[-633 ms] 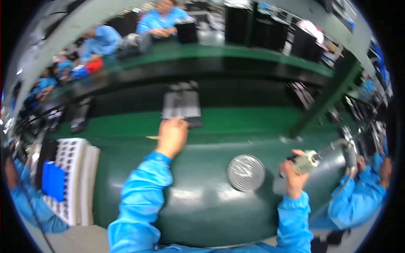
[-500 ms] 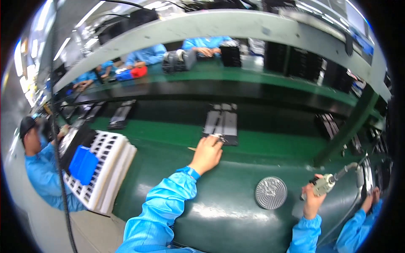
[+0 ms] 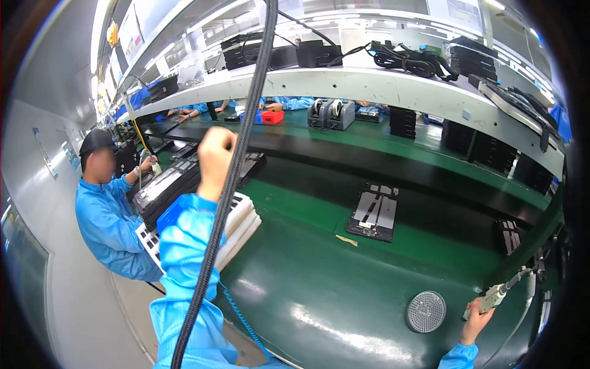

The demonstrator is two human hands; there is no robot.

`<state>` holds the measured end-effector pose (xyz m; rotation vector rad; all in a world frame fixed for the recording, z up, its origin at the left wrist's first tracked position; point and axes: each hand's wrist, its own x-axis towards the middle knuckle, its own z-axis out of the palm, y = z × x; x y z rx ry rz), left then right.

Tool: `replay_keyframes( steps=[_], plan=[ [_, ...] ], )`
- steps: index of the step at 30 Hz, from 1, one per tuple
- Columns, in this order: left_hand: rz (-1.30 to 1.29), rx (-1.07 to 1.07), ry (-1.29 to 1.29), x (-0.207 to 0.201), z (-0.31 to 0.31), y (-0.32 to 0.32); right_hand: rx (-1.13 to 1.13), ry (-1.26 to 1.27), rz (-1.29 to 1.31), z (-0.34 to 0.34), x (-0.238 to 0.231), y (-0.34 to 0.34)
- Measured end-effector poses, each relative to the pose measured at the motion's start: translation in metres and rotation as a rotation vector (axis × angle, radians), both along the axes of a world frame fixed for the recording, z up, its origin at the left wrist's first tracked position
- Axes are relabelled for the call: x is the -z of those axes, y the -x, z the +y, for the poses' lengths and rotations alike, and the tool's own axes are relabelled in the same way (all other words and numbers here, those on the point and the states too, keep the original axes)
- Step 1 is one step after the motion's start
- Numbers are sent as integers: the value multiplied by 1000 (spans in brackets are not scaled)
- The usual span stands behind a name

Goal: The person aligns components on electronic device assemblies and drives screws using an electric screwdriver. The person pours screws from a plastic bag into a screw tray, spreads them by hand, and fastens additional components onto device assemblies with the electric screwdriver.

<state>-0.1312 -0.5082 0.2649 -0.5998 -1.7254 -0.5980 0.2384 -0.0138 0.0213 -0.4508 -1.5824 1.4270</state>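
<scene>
My left hand (image 3: pixel 215 161) is raised at the left, above the white foam trays and beside a hanging black cable (image 3: pixel 251 117). Its fingers are curled closed; whether something small is in them is hidden. At the lower right my right hand (image 3: pixel 475 325) grips a pale electric screwdriver (image 3: pixel 492 297) with a cord on its end. A black tablet-like panel (image 3: pixel 384 216) with grey battery cells lies on the green bench, apart from both hands. Left of my right hand sits a round ridged metal dish (image 3: pixel 426 312). A thin tan strip (image 3: pixel 346 240) lies near the panel.
Stacked white foam trays (image 3: pixel 241 229) with a blue piece (image 3: pixel 171 212) stand at the left. A co-worker in blue (image 3: pixel 104 209) works beyond them. A grey shelf beam (image 3: pixel 369 83) crosses ahead. Another panel (image 3: pixel 509 237) lies at the right, near a green post (image 3: pixel 534 230).
My left hand has left the panel and moved up and left over the foam trays. My view has swung left. The right hand still holds the screwdriver.
</scene>
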Motion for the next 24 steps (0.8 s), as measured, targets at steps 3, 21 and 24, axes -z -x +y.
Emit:
replay_keyframes(
  steps=[3,21,24],
  plan=[
    [-6,-258,-53,-62,-67,71,98,-2,-13,14,10,2],
    [-48,-749,-161,-187,-249,393,701,-36,-829,70,-9,-56],
    [-32,-562,-9,-201,-295,404,740,-25,-858,75,0,-53]
  ],
)
